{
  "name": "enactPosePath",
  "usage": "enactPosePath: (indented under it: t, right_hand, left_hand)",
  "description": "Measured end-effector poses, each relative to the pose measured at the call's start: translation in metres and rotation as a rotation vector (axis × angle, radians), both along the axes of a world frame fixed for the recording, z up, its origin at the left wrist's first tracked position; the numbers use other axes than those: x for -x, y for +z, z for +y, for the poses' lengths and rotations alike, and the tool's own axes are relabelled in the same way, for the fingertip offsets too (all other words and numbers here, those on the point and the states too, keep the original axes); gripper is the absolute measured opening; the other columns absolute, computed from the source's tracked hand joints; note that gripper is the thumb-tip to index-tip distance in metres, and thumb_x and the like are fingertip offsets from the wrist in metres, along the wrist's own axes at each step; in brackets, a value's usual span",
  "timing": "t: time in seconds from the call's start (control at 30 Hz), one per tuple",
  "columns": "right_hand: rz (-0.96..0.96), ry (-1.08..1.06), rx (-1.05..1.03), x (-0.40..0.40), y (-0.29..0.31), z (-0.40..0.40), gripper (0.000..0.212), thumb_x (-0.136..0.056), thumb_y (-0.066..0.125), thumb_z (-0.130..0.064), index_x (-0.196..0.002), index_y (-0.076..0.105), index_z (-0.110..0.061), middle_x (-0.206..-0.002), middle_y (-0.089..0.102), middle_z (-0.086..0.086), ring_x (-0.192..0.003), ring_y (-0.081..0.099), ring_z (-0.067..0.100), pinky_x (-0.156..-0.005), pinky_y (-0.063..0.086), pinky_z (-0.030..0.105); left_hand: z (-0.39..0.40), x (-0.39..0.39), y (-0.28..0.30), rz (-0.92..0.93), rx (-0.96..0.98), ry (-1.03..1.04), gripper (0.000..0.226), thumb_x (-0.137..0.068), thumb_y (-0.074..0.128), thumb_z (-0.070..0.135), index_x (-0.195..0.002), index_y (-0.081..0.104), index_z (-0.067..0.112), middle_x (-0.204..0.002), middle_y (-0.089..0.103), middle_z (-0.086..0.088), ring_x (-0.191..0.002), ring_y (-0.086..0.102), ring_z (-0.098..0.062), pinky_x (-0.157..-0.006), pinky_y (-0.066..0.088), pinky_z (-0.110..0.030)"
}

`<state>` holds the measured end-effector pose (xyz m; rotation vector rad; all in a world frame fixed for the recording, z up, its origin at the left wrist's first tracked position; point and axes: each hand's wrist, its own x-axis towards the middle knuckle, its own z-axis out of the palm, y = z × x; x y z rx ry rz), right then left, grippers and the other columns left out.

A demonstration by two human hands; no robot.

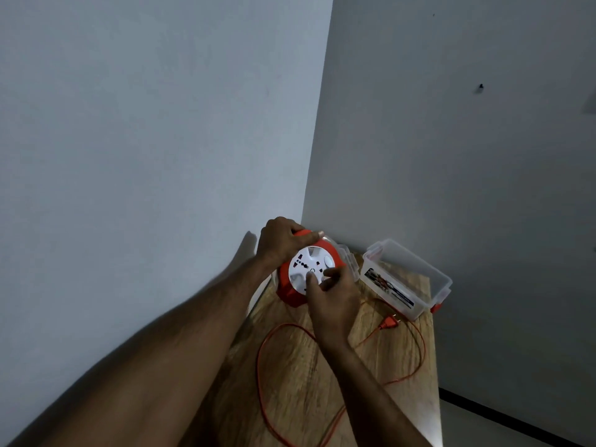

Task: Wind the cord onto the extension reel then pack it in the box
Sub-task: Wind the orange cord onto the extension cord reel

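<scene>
An orange extension reel (287, 290) with a white round socket face (304, 264) stands tilted on a wooden table (300, 366). My left hand (280, 241) grips the reel's orange top handle. My right hand (333, 293) rests on the white face with its fingertips curled onto it. The orange cord (259, 359) lies in wide loose loops across the table, ending in an orange plug (389, 323). A clear plastic box (407, 279) with orange clips sits open to the right of the reel, a printed card inside it.
The table stands in a corner between two pale walls. A clear lid (350, 261) lies behind the reel, partly hidden. The table's right edge drops to a light floor with a dark strip (503, 414).
</scene>
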<state>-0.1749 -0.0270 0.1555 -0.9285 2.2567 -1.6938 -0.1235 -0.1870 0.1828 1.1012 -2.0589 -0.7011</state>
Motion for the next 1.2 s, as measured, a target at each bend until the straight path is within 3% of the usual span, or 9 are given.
enactPosePath:
  t: [0.13,0.4,0.57,0.73,0.87,0.93,1.03,1.13,1.2]
  right_hand:
    - [0.744,0.086,-0.191,0.002,-0.003,0.004,0.054,-0.09,0.067,-0.047,-0.132,0.059,-0.013,-0.12,0.069,0.006,-0.082,0.071,0.018,-0.061,0.052,0.019]
    - [0.742,0.194,-0.334,0.019,-0.004,-0.014,0.077,-0.078,0.077,-0.053,-0.138,0.049,-0.014,-0.142,0.045,0.013,-0.103,0.066,0.026,-0.076,0.058,0.027]
    - [0.464,0.239,-0.138,0.025,-0.011,-0.022,0.061,-0.074,0.086,-0.039,-0.125,0.059,-0.019,-0.132,0.055,0.001,-0.117,0.057,0.021,-0.094,0.056,0.033]
    - [-0.163,-0.033,0.097,0.01,-0.009,-0.029,0.05,-0.065,0.091,-0.043,-0.1,0.057,-0.032,-0.101,0.062,-0.015,-0.098,0.068,0.014,-0.066,0.053,0.017]
    - [-1.21,-0.042,0.2,0.01,0.001,-0.046,0.055,-0.083,0.081,-0.036,-0.127,0.058,-0.01,-0.129,0.062,0.014,-0.105,0.068,0.026,-0.081,0.06,0.042]
    - [-1.527,-0.141,0.352,0.012,0.009,-0.045,0.077,-0.086,0.08,-0.026,-0.148,0.037,-0.008,-0.13,0.055,0.017,-0.097,0.07,0.03,-0.061,0.06,0.042]
    - [-1.572,-0.108,0.401,0.01,0.024,-0.039,0.073,-0.083,0.082,-0.015,-0.142,0.041,-0.003,-0.098,0.058,0.02,-0.05,0.068,0.022,-0.037,0.053,0.032]
    - [-1.378,-0.058,0.233,0.009,0.023,-0.025,0.055,-0.087,0.076,-0.014,-0.133,0.048,-0.004,-0.108,0.062,0.017,-0.079,0.071,0.029,-0.056,0.061,0.037]
    - [-0.939,-0.06,0.152,0.008,0.015,-0.013,0.037,-0.087,0.076,-0.018,-0.118,0.056,-0.013,-0.109,0.067,0.01,-0.086,0.074,0.029,-0.065,0.063,0.039]
  left_hand:
    - [-0.002,0.0,0.0,0.004,0.011,-0.008,0.057,-0.074,0.063,0.077,-0.074,0.078,0.022,-0.066,0.071,0.011,-0.056,0.066,-0.006,-0.057,0.056,-0.024]
    - [0.003,0.009,-0.005,0.036,0.068,-0.031,0.058,-0.072,0.067,0.075,-0.065,0.075,0.018,-0.056,0.064,0.012,-0.054,0.061,-0.007,-0.05,0.038,-0.017]
    - [0.004,0.007,-0.003,0.028,0.121,-0.029,0.058,-0.067,0.062,0.081,-0.061,0.071,0.024,-0.051,0.056,0.018,-0.052,0.057,-0.003,-0.049,0.033,-0.015]
    - [0.009,0.011,-0.001,0.018,0.133,-0.033,0.063,-0.069,0.063,0.081,-0.072,0.077,0.019,-0.062,0.063,0.014,-0.057,0.061,-0.005,-0.051,0.046,-0.021]
    - [0.018,0.016,-0.006,0.028,0.189,-0.042,0.055,-0.073,0.068,0.073,-0.082,0.078,0.02,-0.068,0.062,0.017,-0.055,0.053,0.003,-0.053,0.034,-0.012]
    - [0.019,0.016,-0.009,0.054,0.186,-0.043,0.056,-0.072,0.067,0.076,-0.08,0.078,0.022,-0.063,0.058,0.023,-0.055,0.054,0.003,-0.053,0.035,-0.012]
    - [0.013,0.013,-0.006,0.047,0.16,-0.035,0.06,-0.07,0.063,0.08,-0.071,0.077,0.021,-0.055,0.056,0.021,-0.054,0.059,-0.001,-0.049,0.042,-0.018]
    - [0.008,0.01,-0.004,0.05,0.103,-0.028,0.07,-0.067,0.054,0.087,-0.069,0.077,0.02,-0.061,0.067,0.011,-0.054,0.063,-0.004,-0.051,0.051,-0.025]
    - [0.007,0.008,-0.002,0.069,0.073,-0.022,0.072,-0.066,0.05,0.088,-0.074,0.078,0.022,-0.063,0.067,0.014,-0.053,0.063,-0.002,-0.051,0.047,-0.019]
